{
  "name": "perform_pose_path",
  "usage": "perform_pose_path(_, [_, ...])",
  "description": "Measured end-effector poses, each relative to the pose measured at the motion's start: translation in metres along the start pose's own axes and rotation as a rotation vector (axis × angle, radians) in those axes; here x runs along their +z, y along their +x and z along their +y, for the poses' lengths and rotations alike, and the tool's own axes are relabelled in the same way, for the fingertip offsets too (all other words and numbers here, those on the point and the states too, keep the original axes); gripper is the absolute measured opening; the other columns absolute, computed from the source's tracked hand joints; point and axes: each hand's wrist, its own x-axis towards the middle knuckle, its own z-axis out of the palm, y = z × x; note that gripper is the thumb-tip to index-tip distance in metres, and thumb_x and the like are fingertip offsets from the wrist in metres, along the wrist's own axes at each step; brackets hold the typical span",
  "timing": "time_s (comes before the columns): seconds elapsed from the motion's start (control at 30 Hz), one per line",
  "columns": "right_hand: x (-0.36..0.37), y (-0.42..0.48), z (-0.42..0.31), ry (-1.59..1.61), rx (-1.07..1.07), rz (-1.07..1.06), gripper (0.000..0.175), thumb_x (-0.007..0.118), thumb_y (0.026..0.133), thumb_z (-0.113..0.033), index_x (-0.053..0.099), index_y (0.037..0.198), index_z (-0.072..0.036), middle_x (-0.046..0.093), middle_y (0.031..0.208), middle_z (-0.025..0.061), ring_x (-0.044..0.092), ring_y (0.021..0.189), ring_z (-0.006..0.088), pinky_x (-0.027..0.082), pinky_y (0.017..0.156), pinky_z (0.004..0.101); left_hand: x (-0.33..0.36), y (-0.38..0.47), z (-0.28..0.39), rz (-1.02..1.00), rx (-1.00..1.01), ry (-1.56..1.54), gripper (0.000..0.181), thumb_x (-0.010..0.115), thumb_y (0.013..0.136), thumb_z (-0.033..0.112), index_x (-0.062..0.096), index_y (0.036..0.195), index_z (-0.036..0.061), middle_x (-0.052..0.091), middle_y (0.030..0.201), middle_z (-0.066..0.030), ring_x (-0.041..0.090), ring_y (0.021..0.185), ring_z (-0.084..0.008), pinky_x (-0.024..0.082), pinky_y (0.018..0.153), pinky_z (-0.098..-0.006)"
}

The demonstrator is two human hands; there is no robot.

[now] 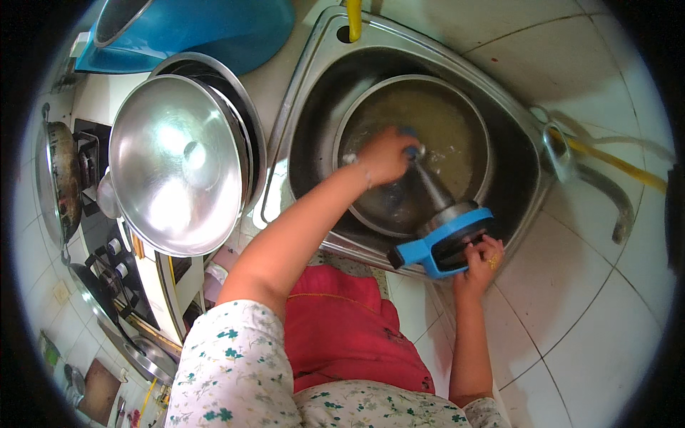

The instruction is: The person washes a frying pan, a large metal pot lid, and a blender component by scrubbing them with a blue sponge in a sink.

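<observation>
My left hand (pixel 388 155) reaches over a wide round metal basin (pixel 342 125) that sits inside the steel sink. Its fingers close around a small blue item (pixel 409 134), mostly hidden by the hand. At the sink's near edge, my right hand (pixel 478 262) grips a blue-framed steel utensil (pixel 436 241) with a black-tipped handle. The utensil tilts over the basin's near rim, and its narrow grey end points at my left hand. Whether that end touches the blue item I cannot tell. Cloudy brownish water (pixel 449 128) with white bits lies in the basin.
A yellow hose (pixel 354 21) hangs at the steel sink's (pixel 316 91) far corner. The faucet (pixel 604 187) lies to the right. Stacked steel bowls (pixel 176 160) and a blue tub (pixel 214 37) stand left. Beyond are a stove (pixel 104 235) and a blackened pan (pixel 63 182).
</observation>
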Motion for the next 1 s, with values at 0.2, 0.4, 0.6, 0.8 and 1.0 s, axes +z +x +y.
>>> perform_pose_path(0.2, [-0.012, 0.014, -0.015, -0.031, 0.029, -0.051, 0.024, 0.060, 0.065, 0.004, 0.056, 0.087, -0.004, 0.051, 0.095, 0.0129, 0.047, 0.108, 0.0349, 0.030, 0.101, 0.0519, 0.007, -0.047, 0.034, -0.023, 0.080, -0.675, 0.026, 0.052, 0.088, 0.009, 0.054, 0.114, 0.0095, 0.053, 0.090, -0.0076, 0.053, 0.087, -0.0186, 0.043, 0.080, -0.0304])
perform_pose_path(0.4, [-0.021, -0.002, -0.009, 1.093, 1.290, 0.375, 0.015, 0.055, 0.087, -0.014, 0.052, 0.099, -0.005, 0.054, 0.093, 0.0096, 0.055, 0.093, 0.0238, 0.046, 0.083, 0.0385, 0.016, -0.063, 0.043, -0.259, -0.053, -0.752, 0.030, 0.057, 0.087, 0.012, 0.051, 0.116, 0.0070, 0.053, 0.089, -0.0055, 0.049, 0.078, -0.0138, 0.043, 0.072, -0.0270])
perform_pose_path(0.6, [-0.003, 0.020, -0.024, 1.379, 1.281, 0.131, 0.014, 0.050, 0.092, -0.023, 0.044, 0.089, -0.011, 0.044, 0.062, 0.0000, 0.045, 0.054, 0.0116, 0.041, 0.049, 0.0261, 0.035, -0.059, 0.053, -0.206, 0.137, -0.479, 0.020, 0.055, 0.085, 0.014, 0.054, 0.104, 0.0049, 0.058, 0.094, -0.0148, 0.056, 0.092, -0.0317, 0.045, 0.079, -0.0383])
perform_pose_path(0.8, [-0.007, 0.030, -0.010, 1.155, 1.096, 0.080, 0.015, 0.052, 0.090, -0.019, 0.041, 0.084, -0.012, 0.040, 0.059, -0.0016, 0.041, 0.050, 0.0086, 0.035, 0.044, 0.0229, 0.040, 0.016, 0.079, -0.262, 0.250, -0.292, 0.018, 0.052, 0.085, 0.014, 0.056, 0.099, 0.0044, 0.058, 0.096, -0.0174, 0.054, 0.092, -0.0365, 0.044, 0.079, -0.0436])
perform_pose_path(1.0, [-0.003, 0.030, -0.020, 1.108, 1.053, 0.020, 0.015, 0.055, 0.089, -0.017, 0.042, 0.084, -0.011, 0.039, 0.057, -0.0017, 0.039, 0.045, 0.0092, 0.033, 0.040, 0.0239, 0.072, 0.020, 0.032, -0.239, 0.125, -0.147, 0.018, 0.051, 0.086, 0.014, 0.057, 0.101, 0.0047, 0.059, 0.097, -0.0187, 0.057, 0.090, -0.0378, 0.045, 0.077, -0.0422])
